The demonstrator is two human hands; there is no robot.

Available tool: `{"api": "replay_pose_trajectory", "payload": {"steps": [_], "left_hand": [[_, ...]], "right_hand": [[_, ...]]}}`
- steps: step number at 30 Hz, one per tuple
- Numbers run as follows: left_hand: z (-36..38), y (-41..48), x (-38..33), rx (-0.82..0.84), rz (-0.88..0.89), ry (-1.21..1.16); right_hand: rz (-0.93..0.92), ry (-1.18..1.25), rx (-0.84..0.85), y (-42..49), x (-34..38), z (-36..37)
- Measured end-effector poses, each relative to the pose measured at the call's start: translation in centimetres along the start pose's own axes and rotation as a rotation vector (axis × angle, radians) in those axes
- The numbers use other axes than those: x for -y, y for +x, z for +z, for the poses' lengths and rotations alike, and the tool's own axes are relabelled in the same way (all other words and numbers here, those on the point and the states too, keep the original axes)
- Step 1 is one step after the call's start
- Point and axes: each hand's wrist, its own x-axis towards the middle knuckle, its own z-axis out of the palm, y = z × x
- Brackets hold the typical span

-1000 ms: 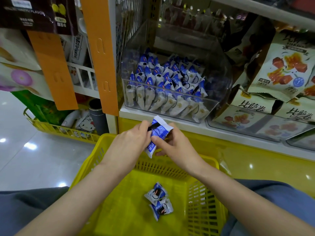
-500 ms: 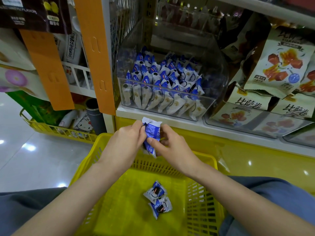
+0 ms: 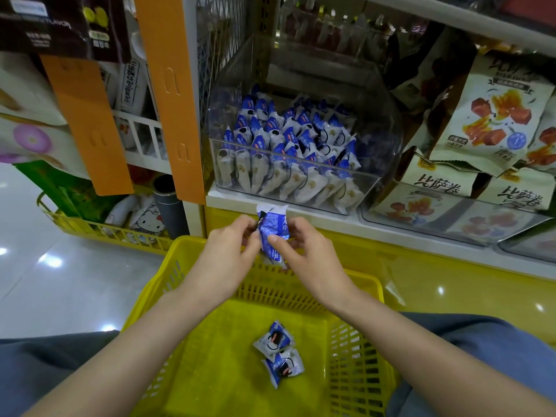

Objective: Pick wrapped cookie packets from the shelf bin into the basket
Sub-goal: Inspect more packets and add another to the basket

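Note:
A blue and white wrapped cookie packet [image 3: 272, 230] stands upright between my two hands above the far rim of the yellow basket [image 3: 168, 275]. My left hand [image 3: 224, 257] pinches its left edge. From the right, my right hand [image 3: 310, 257] pinches it with thumb and fingers. Two more cookie packets [image 3: 279, 353] lie on the basket floor. The clear shelf bin [image 3: 373, 182] behind holds several packets in rows [image 3: 288, 152].
Bags of snacks [image 3: 493, 115] fill the shelf to the right of the bin. An orange upright [image 3: 168, 94] stands left of it. A second yellow basket [image 3: 99, 227] with goods sits on the glossy floor at the left. My knees flank the basket.
The packet has turned from tilted to upright between my hands, and both hands shifted slightly left and toward the shelf. The two packets in the basket lie as before.

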Motion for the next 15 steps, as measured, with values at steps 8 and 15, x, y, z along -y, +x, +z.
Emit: {"api": "replay_pose_trajectory", "payload": {"steps": [8,15], "left_hand": [[1.0,-0.2,-1.0,0.109,-0.222,-0.574],[0.1,0.3,-1.0,0.026,-0.191,-0.615]], "right_hand": [[-0.257,-0.403,-0.029,-0.8,0.1,0.0],[0.014,-0.072,-0.068,0.1,0.6,-0.6]]}}
